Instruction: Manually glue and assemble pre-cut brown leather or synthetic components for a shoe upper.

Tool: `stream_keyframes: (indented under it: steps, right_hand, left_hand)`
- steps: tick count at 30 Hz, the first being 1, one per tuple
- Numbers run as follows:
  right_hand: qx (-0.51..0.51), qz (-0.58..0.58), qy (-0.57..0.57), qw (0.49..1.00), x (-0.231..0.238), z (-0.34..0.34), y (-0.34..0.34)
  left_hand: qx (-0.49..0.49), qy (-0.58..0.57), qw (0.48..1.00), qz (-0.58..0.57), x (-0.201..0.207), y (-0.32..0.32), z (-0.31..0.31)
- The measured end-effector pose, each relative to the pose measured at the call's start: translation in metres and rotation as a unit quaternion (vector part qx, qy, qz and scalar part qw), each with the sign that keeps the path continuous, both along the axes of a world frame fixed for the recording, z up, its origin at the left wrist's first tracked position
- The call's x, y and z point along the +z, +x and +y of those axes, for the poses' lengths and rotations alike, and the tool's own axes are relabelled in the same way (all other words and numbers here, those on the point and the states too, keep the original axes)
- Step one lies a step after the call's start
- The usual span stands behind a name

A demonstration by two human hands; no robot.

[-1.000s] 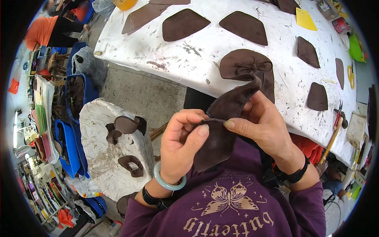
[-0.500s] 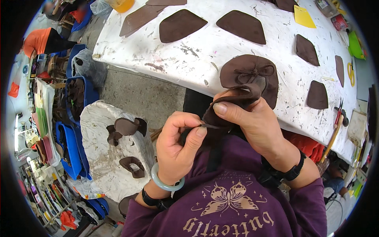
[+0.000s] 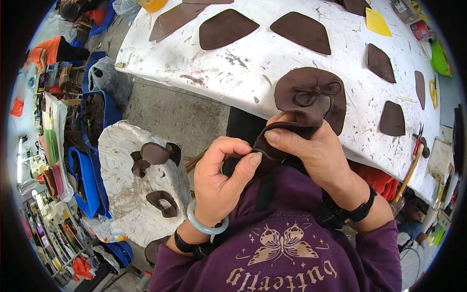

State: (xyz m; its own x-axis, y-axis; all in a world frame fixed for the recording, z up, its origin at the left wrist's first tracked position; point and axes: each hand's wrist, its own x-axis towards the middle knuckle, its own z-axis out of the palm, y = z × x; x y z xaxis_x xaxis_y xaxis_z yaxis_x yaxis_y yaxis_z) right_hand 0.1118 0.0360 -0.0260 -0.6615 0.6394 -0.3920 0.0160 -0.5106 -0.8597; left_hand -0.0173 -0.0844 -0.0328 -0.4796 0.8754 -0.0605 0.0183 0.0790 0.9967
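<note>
Both hands work on a dark brown, soft leather-like piece [image 3: 297,127], held bent at the table's near edge. My left hand [image 3: 221,177] pinches its edge between thumb and forefinger; the fingertips hide part of that edge. With the thumb on top and the fingers curled underneath, my right hand [image 3: 316,155] grips the folded middle. Just beyond lies a rounded brown piece [image 3: 292,80] with a thin cord bow [image 3: 316,92] on it. Whether it joins the held piece I cannot tell, because the fold overlaps it.
Flat brown cut pieces [image 3: 228,30] lie about the white, stained table [image 3: 214,73]. A yellow card [image 3: 378,22], yellow-handled scissors [image 3: 433,93] and red-handled pliers [image 3: 417,143] are to the right. At left, a covered stand [image 3: 124,194] bears brown curled pieces [image 3: 156,154], near blue bins [image 3: 82,187].
My left thumb and forefinger have shifted slightly right, closer to the right hand. The thin dark strip that stretched from their pinch no longer shows. My right hand keeps its grip.
</note>
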Motion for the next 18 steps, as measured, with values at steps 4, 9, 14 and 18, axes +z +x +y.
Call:
stream_keyframes:
  steps: [4,9,14,18]
  right_hand:
    - [-0.002,0.01,0.01,1.0,-0.0018,-0.0016,0.001]
    - [0.008,-0.015,0.012,1.0,-0.0035,0.0016,0.0019]
    - [0.018,-0.038,0.05,0.998,-0.006,0.0022,0.0024]
    - [0.02,-0.03,0.039,0.999,-0.004,0.0027,0.0041]
  left_hand:
    - [0.002,-0.005,1.0,-0.004,-0.001,0.0002,0.0019]
    - [-0.038,0.057,0.991,0.115,-0.0056,-0.0015,0.0031]
    - [-0.036,0.051,0.995,0.077,-0.0052,0.0002,0.0018]
    - [-0.028,-0.015,0.999,-0.02,-0.0022,0.0016,-0.0001]
